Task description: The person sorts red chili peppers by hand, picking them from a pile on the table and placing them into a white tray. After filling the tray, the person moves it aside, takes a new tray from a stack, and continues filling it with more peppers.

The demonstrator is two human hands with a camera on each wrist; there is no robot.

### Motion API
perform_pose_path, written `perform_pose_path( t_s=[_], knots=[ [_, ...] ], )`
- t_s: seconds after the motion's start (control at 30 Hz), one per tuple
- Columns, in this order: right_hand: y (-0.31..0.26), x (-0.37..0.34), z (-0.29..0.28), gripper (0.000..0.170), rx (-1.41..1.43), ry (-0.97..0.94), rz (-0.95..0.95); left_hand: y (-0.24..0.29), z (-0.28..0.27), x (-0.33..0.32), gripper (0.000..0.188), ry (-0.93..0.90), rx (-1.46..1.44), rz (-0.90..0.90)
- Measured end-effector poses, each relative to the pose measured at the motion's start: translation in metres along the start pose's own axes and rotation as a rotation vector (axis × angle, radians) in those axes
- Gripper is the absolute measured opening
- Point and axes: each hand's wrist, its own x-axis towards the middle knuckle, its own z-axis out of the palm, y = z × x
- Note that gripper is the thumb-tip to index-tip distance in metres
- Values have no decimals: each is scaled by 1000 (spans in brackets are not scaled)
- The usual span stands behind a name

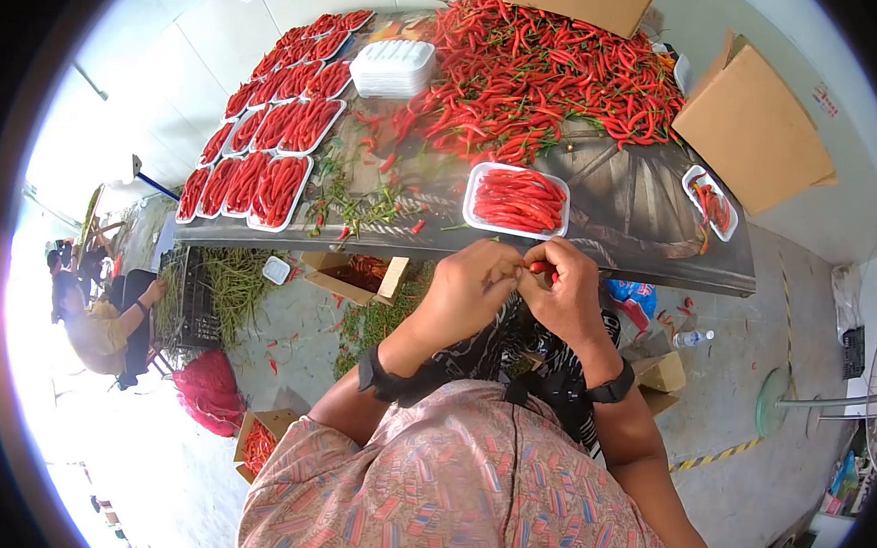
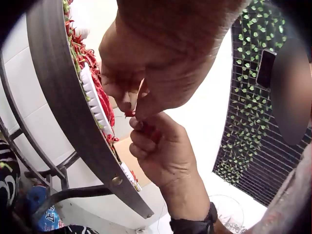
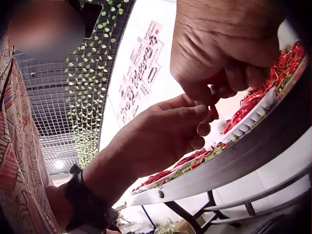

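Just in front of the table edge, both hands meet at a red chili pepper [image 1: 545, 267]. My right hand [image 1: 567, 294] curls its fingers round the pepper; in the left wrist view the red shows within the right hand [image 2: 168, 151]. Thumb and fingertips of my left hand [image 1: 468, 290] pinch at one end, where a red bit [image 3: 213, 113] shows in the right wrist view. The fingers partly hide the pepper, and whether there is more than one I cannot tell. Beyond the hands, a white tray [image 1: 469, 209] holds a layer of red peppers [image 1: 519, 200].
A large pepper heap [image 1: 548, 77] covers the table's back right. Filled trays [image 1: 279, 191] stand in rows at left, beside stacked empty trays [image 1: 393, 69]. Stems [image 1: 364, 211] litter the front edge. A small tray [image 1: 710, 203] and cardboard box [image 1: 757, 128] are at right; another person [image 1: 102, 329] sits left.
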Motion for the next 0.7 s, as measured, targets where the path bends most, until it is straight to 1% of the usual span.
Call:
perform_pose_path(
  t_s=[0.07,0.1,0.17,0.23,0.27,0.3,0.33,0.37,0.4,0.43,0.47,0.57,0.7],
  knots=[
    [4,-1,1,11,71,-9,84,-2,4,1,21,2,-30,-6],
    [4,-1,1,11,70,-7,85,0,4,2,20,7,-34,-17],
    [3,-3,0,10,166,-2,156,0,8,2,20,10,-39,-31],
    [3,-5,1,9,186,-1,179,-2,13,1,19,72,-126,-85],
    [2,-5,1,9,207,-2,200,-2,14,2,19,72,-126,-85],
    [1,-5,1,9,207,-2,201,-2,15,2,19,70,-193,-149],
    [0,-5,1,8,223,15,176,-2,15,2,19,68,-260,-213],
    [-1,-5,1,8,240,31,151,-3,16,3,19,68,-261,-214],
    [-1,-5,0,8,240,29,151,-6,17,4,18,80,-428,-266],
    [-1,-5,0,8,167,49,77,-8,17,5,18,94,-596,-319],
    [-1,-4,0,9,95,69,3,-10,15,7,18,95,-596,-321],
    [-7,-2,0,12,54,107,-28,-13,12,9,16,67,-617,-341],
    [-7,1,1,13,-15,130,-67,-10,19,12,15,97,-631,-349]
  ],
)
